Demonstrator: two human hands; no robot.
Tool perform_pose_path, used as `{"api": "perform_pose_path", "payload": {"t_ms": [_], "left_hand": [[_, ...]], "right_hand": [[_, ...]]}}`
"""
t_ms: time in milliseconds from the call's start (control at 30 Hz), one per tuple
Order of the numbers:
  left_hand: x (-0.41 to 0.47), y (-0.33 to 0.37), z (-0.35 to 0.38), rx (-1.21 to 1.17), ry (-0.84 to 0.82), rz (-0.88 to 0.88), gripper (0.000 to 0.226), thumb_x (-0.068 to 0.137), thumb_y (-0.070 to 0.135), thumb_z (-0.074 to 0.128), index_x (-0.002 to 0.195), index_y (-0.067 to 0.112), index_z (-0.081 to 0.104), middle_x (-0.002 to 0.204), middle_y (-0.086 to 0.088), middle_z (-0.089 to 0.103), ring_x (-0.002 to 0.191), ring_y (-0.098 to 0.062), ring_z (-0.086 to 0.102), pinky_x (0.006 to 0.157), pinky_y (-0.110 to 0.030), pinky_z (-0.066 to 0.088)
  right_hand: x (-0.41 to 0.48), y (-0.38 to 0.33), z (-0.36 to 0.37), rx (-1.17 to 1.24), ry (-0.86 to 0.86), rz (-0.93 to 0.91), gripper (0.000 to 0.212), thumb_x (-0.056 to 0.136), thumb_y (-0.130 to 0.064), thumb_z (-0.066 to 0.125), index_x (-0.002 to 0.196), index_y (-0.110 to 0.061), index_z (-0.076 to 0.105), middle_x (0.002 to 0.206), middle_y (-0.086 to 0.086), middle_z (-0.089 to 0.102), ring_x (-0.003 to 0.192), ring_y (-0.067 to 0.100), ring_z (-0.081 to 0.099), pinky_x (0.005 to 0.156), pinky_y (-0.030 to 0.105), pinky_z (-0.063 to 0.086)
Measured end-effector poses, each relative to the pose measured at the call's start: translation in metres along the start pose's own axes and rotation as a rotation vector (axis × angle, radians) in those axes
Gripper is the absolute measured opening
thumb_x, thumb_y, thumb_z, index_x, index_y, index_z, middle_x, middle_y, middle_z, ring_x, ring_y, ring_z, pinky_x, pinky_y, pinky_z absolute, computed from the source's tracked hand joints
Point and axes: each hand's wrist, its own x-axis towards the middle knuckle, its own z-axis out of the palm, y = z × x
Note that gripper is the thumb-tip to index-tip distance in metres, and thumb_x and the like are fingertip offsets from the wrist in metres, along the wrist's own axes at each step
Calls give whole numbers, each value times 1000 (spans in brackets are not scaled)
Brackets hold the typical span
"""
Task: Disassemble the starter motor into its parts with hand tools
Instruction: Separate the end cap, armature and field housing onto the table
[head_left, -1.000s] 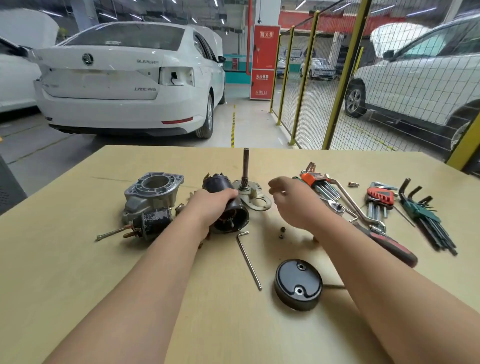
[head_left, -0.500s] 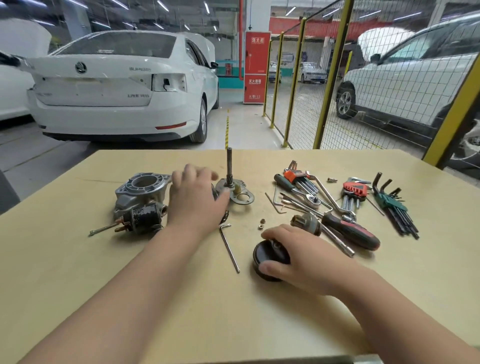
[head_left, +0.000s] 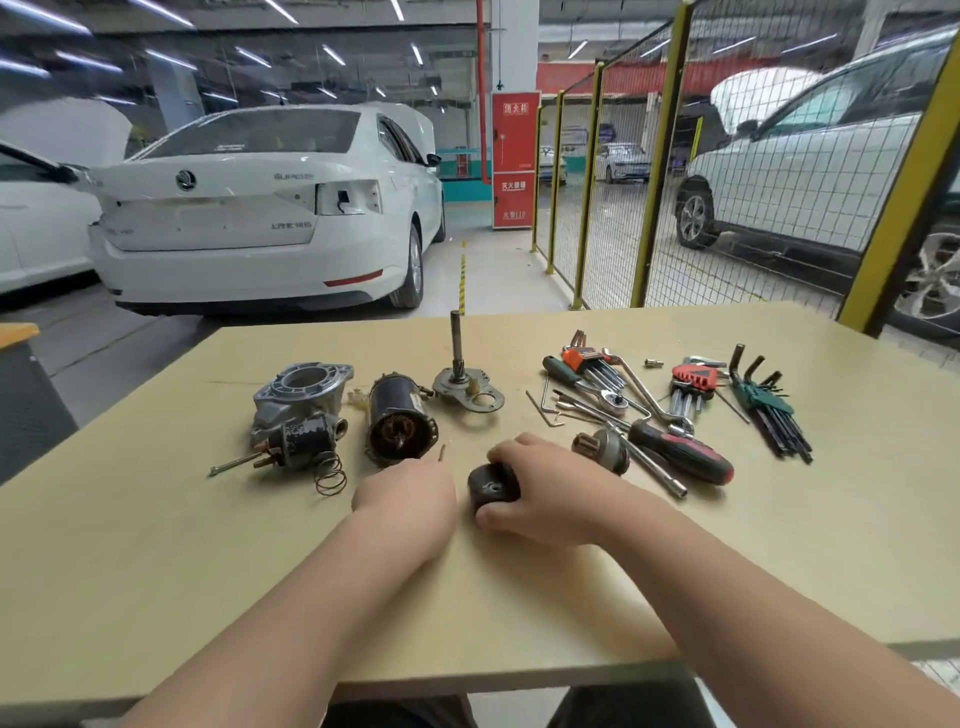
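Observation:
My right hand (head_left: 545, 499) grips the round black end cap (head_left: 491, 488) on the wooden table (head_left: 156, 545), fingers curled over its far edge and thumb at its near side. My left hand (head_left: 405, 499) lies just left of the cap as a fist; the tip of a thin hex key (head_left: 442, 451) sticks out past its knuckles. Beyond the left hand, the black motor body (head_left: 400, 421) lies on its side with its copper windings facing me. The aluminium nose housing (head_left: 298, 392), the solenoid (head_left: 304, 441) and a loose spring (head_left: 331, 475) are to its left.
A steel shaft on a mounting plate (head_left: 470, 397) stands upright behind the motor body. The pinion gear (head_left: 602, 449), a red-handled screwdriver (head_left: 680, 452), a ratchet (head_left: 615, 400) and three hex key sets (head_left: 769, 410) lie to the right. A long bolt (head_left: 236, 464) lies far left.
My left hand has left the motor body and come back toward me, closing where the hex key lay. My right hand went down onto the end cap and still holds it.

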Motion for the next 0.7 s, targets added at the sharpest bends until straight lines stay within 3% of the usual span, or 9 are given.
{"api": "perform_pose_path", "payload": {"t_ms": [67,167,300,367,433,500,567,700], "left_hand": [[-6,-5,0,142,-59,42,31,93,19,41,121,15,53,120,-6,57,106,-26,56,72,-34,40],[-16,-15,-6,210,-169,105,27,91,20,42,113,14,55,113,-7,57,100,-26,56,73,-33,41],[-22,-26,-9,192,-194,135,16,92,22,40,99,15,52,86,-2,45,85,-23,49,70,-30,40],[-21,-24,-11,254,-208,180,24,95,21,40,106,10,58,86,-3,50,88,-23,53,67,-30,39],[-19,-20,-15,270,-249,213,23,95,23,40,100,11,60,90,-4,56,89,-24,56,66,-29,39],[-16,-17,-17,236,-281,208,20,92,28,42,84,14,55,76,0,52,79,-22,54,66,-28,41],[-14,-15,-16,203,-293,179,21,86,30,45,73,15,54,71,2,52,70,-19,54,62,-27,44],[-18,-10,-11,184,-179,167,15,85,25,47,76,15,52,73,0,51,72,-20,54,57,-27,42]], "right_hand": [[5,-9,7,25,-18,-26,65,78,-47,62,134,-21,40,131,2,44,117,24,47,93,35,44],[-1,-8,3,133,73,-50,73,82,-40,64,143,-25,28,146,-5,29,126,17,42,100,34,41],[-24,33,-19,8,328,-29,35,89,-36,57,122,-25,55,120,-6,56,112,17,51,91,29,41],[-29,52,-24,-81,385,62,39,88,-37,56,125,-25,53,124,-4,51,116,20,46,93,31,39],[-26,62,-22,-163,295,135,51,87,-41,54,135,-26,42,134,-1,43,121,22,41,96,34,38],[-20,68,-19,-203,171,176,56,87,-42,54,138,-27,37,134,0,43,121,23,43,94,35,41],[-15,73,-19,-148,144,208,55,85,-41,57,135,-26,40,130,-1,46,114,22,50,87,33,45],[-6,77,-19,-97,163,227,50,79,-42,64,124,-24,50,117,0,54,99,21,54,74,29,45]]}}
